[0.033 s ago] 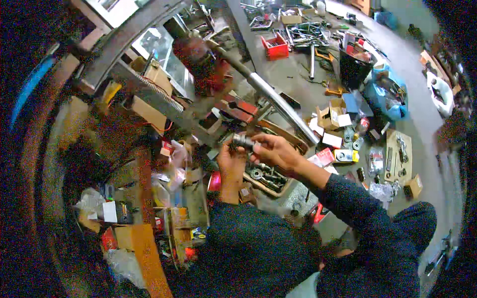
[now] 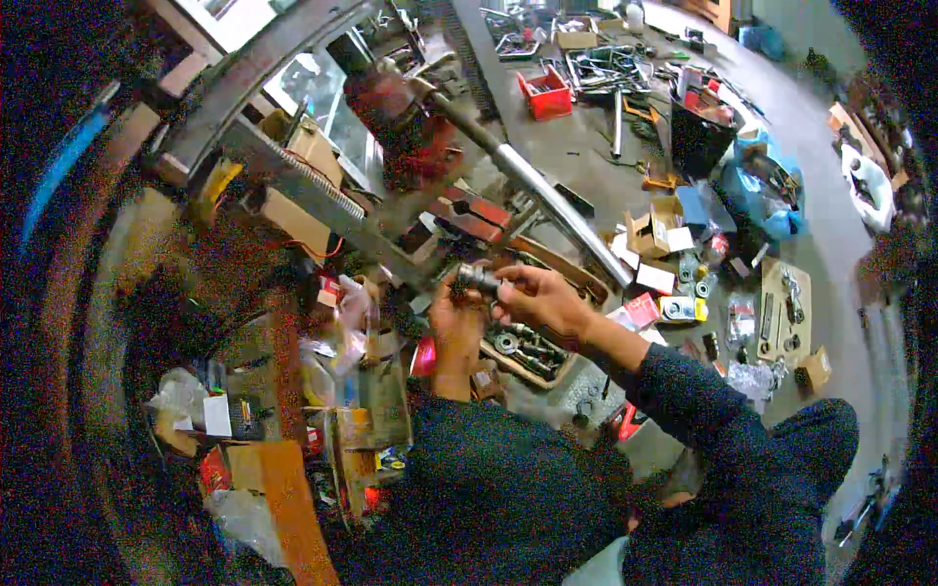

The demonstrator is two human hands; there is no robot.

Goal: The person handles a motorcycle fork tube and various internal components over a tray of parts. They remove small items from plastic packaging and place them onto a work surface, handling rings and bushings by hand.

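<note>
Floor, upper right: red bin [image 2: 553, 105] beside heap of metal bars [image 2: 614, 72]. Below these: black bucket [image 2: 696, 146], blue plastic bag [image 2: 784, 223], open cardboard box [image 2: 641, 236]. Far right: white bag [image 2: 868, 186]; flat cardboard sheet [image 2: 775, 275] bearing metal parts [image 2: 766, 318]. Lower left: orange-brown board [image 2: 295, 508], clear plastic bag [image 2: 236, 520] alongside.

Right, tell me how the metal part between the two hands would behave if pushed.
The metal part looks stiff and probably heavy for its size, judging by its metallic sheen. Its rounded, roughly cylindrical outline suggests it may roll if laid on its side.
</note>
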